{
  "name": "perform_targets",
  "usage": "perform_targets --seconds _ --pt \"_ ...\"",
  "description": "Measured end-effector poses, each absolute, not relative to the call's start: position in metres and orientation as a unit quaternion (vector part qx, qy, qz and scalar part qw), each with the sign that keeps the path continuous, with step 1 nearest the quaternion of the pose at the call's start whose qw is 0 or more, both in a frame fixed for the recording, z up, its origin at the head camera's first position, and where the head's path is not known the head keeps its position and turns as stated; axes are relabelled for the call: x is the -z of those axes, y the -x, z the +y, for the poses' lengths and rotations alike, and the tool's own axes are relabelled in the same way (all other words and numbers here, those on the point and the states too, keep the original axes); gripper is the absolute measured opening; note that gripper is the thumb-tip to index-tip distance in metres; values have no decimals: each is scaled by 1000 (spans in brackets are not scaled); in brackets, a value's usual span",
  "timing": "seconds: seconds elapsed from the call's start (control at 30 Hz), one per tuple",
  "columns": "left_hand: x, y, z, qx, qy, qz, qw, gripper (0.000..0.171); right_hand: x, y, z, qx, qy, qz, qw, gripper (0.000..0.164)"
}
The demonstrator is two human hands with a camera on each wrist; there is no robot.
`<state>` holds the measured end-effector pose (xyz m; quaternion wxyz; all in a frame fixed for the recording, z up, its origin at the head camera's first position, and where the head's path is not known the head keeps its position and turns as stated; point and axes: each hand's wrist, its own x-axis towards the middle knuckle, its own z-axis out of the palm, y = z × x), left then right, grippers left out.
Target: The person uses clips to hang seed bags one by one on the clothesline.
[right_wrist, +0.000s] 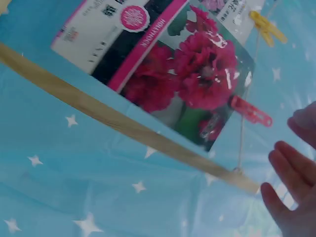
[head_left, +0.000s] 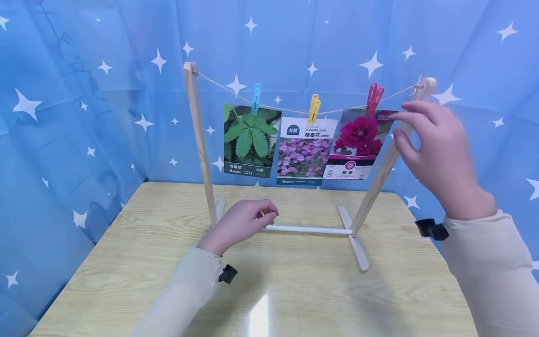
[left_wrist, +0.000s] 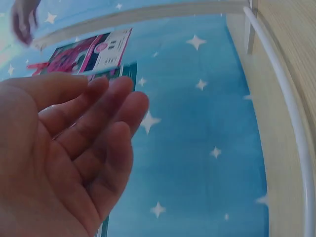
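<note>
Three seed packets hang from a thin string (head_left: 219,85) by clothespins. A blue clothespin (head_left: 256,99) holds the green-leaf packet (head_left: 251,140) at left, a yellow one (head_left: 314,108) the pink-flower packet (head_left: 304,154) in the middle. At right, a red clothespin (head_left: 374,98) grips the hollyhock packet (head_left: 353,145), which hangs tilted. My right hand (head_left: 442,150) is raised beside this packet, fingers loosely bent and holding nothing; the right wrist view shows it apart from the red clothespin (right_wrist: 251,111). Low over the table, my left hand (head_left: 242,222) has loosely curled fingers and an empty palm (left_wrist: 64,163).
The string runs between two wooden posts (head_left: 198,140) of a stand, joined low down by a white rod (head_left: 307,229). Its right foot (head_left: 359,252) rests on the wood-grain table (head_left: 126,271). Behind hangs a blue curtain (head_left: 113,140) with white stars.
</note>
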<state>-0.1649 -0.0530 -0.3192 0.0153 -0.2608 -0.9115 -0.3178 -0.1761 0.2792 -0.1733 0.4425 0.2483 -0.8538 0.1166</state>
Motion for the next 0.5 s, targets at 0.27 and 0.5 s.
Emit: perform_targets --seconds 0.27,0.5 --pt "319 150 -93 328 226 -916 47 12 217 167 303 -180 -180 -875 412 32" --pt "317 149 -120 374 170 -911 33 14 253 165 329 -198 -138 -889 389 31"
